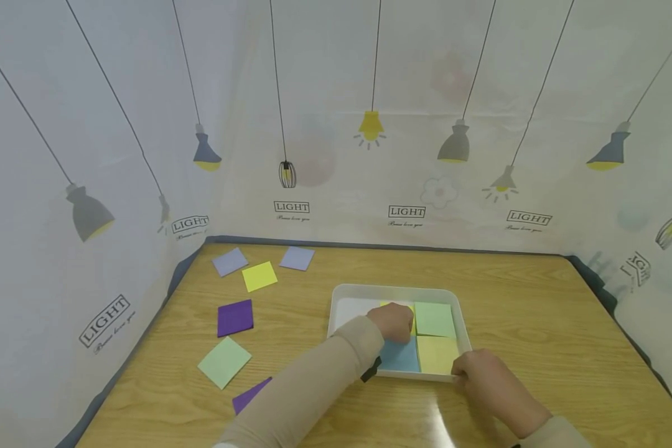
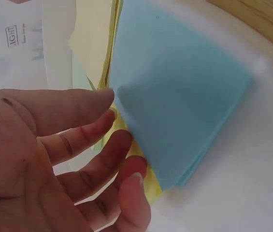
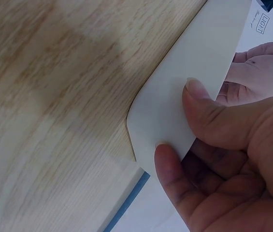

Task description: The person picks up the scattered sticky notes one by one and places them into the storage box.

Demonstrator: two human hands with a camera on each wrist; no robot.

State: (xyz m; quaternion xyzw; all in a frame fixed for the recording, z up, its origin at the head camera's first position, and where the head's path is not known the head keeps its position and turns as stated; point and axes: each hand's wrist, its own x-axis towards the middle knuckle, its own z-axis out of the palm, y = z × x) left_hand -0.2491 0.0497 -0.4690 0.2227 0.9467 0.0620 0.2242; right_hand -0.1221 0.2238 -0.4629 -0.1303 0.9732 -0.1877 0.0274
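A white tray lies on the table with square sticky notes inside. Over its middle, my left hand has its fingers curled at the yellow sticky notes. In the left wrist view, the thumb tip meets the edge of the blue sticky notes, while the fingertips lie along the yellow ones, partly hiding them. Light green notes and pale yellow notes sit on the tray's right side. My right hand grips the tray's near right corner, thumb and fingers at its wall.
Left of the tray, loose square notes lie spread on the wooden table: lilac, yellow, purple and light green. Another purple note is partly covered by the left sleeve. A printed curtain encloses the table.
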